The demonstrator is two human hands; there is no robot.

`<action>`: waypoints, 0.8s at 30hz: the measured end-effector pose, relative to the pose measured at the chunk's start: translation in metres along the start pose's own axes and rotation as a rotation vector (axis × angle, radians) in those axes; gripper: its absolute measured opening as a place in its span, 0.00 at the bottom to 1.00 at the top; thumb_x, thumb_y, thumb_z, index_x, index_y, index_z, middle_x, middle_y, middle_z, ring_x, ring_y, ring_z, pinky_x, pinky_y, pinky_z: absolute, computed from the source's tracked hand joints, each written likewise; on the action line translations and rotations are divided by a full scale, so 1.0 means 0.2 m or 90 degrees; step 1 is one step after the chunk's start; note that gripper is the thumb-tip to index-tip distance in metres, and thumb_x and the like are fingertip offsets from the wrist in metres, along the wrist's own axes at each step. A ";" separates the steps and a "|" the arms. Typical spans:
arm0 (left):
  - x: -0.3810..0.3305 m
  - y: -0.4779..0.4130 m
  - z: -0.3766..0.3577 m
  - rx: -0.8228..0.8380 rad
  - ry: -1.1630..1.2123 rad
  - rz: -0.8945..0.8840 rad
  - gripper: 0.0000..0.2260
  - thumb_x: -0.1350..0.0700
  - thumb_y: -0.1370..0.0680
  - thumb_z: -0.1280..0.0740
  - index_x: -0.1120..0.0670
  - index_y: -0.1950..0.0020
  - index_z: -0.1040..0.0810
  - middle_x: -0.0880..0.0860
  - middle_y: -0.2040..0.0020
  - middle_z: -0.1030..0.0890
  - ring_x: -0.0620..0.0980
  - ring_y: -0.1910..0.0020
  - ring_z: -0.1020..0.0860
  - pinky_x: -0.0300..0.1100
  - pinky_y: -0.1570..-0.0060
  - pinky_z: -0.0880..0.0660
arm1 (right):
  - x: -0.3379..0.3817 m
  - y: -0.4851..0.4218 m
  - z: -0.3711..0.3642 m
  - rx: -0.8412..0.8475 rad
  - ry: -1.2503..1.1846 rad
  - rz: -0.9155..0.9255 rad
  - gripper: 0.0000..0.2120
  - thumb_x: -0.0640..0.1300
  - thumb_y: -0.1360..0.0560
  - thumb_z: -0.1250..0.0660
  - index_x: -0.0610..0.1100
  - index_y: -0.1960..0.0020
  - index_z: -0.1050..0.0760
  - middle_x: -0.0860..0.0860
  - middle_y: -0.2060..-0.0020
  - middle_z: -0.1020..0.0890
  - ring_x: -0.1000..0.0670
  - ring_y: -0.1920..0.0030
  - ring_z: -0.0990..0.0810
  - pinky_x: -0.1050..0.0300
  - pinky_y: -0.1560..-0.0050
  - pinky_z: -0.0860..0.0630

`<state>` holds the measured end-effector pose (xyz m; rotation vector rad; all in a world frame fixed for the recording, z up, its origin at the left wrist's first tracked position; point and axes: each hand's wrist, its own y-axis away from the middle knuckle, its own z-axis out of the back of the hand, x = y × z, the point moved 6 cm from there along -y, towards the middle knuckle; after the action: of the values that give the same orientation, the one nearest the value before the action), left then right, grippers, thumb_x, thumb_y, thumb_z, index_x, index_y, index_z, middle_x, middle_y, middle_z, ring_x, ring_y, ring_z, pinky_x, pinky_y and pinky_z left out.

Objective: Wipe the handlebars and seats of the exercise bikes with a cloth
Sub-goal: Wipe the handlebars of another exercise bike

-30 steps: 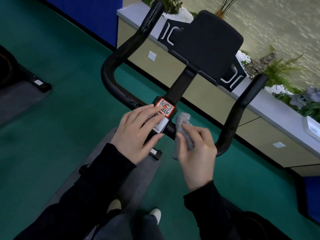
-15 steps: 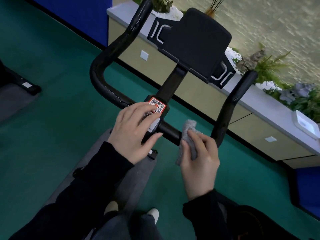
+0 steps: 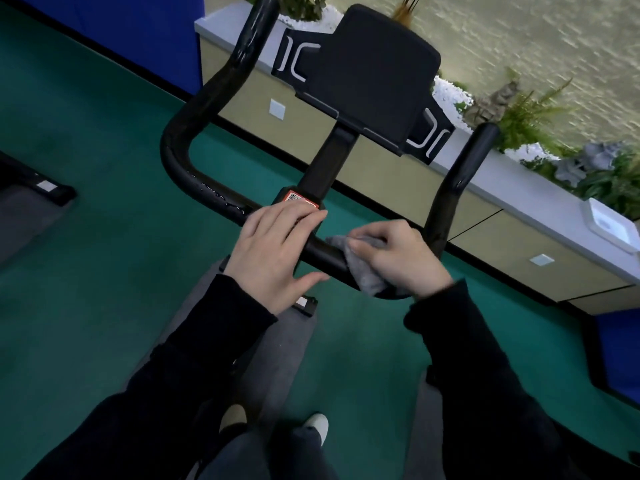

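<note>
We stand over one exercise bike on the green floor (image 3: pixel 86 271), and its black handlebars (image 3: pixel 175 147) fill most of the view, with the dark console (image 3: pixel 377 74) raised on the stem behind them. The seat is out of sight.

Our left hand (image 3: pixel 273 247) lies flat over the middle clamp, fingers straight and thumb spread below the bar, steadying and gripping nothing. Our right hand (image 3: pixel 401 261) is curled over the crossbar with the grey cloth (image 3: pixel 363 271) bunched under its fingers, pressed against the bar just before the right-hand bend.

A second ago the cloth sat right beside the stem. It has since slid outward along the crossbar while the left hand stayed put. We judge that the inner stretch on the right has had its pass, and that the right upright, the whole left side and the seat are still to do.

The orange-edged sticker (image 3: pixel 299 199) on the clamp carries a QR code, now mostly hidden under our left fingers, and no words on it can be read. The console wings show white bracket shapes, with no brand name legible.
</note>
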<state>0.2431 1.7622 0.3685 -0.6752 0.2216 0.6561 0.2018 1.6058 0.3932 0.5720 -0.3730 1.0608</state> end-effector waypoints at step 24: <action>0.01 0.01 -0.01 -0.011 -0.002 -0.007 0.27 0.45 0.33 0.26 0.57 0.38 0.24 0.53 0.39 0.24 0.51 0.37 0.30 0.46 0.36 0.40 | -0.12 0.19 0.10 -0.095 0.077 0.064 0.09 0.41 0.27 0.29 0.44 0.47 0.19 0.51 0.52 0.17 0.53 0.49 0.21 0.72 0.50 0.34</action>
<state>0.2443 1.7634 0.3658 -0.6922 0.2097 0.6483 0.1579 1.5906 0.4064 0.3579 -0.3744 1.1476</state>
